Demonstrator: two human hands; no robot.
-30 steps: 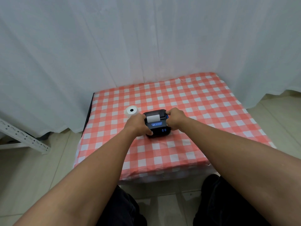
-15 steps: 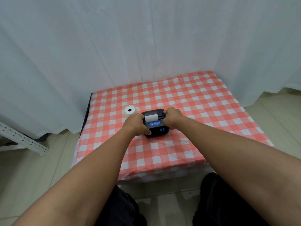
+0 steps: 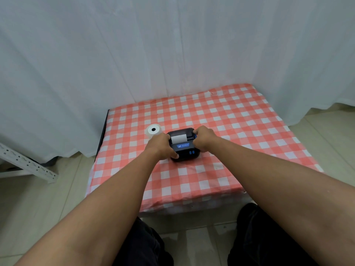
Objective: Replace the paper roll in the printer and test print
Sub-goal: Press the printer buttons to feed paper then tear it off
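On the table: we are looking down at a checked cloth (image 3: 240, 131) spread over a low table, with white curtains hanging behind it.
Printer: we are seeing the small black printer (image 3: 183, 145) sitting on the cloth toward its left half, blue label and two blue buttons facing us, a white paper strip (image 3: 178, 139) showing in its top slot.
Spare roll: we are noting a white paper roll (image 3: 153, 131) standing on end just beside the printer, on its far left, apart from the casing.
Left hand: we are wrapping the left hand (image 3: 162, 144) around the printer's left side, fingers curled narrow onto the casing, thumb lying along the front corner.
Right hand: we are gripping the right side with the right hand (image 3: 203, 139), fingers curled tight against the upper edge near a blue tab; whether they are pressing a latch, we cannot tell.
Step in hand: we are judging that we are bracing the body in order to open the cover, or to press it shut; which roll is loaded is not showing.
Next move: we are expecting it to call for steady hold from the left hand while the right works the cover, keeping the paper strip feeding straight through the slot before any test print.
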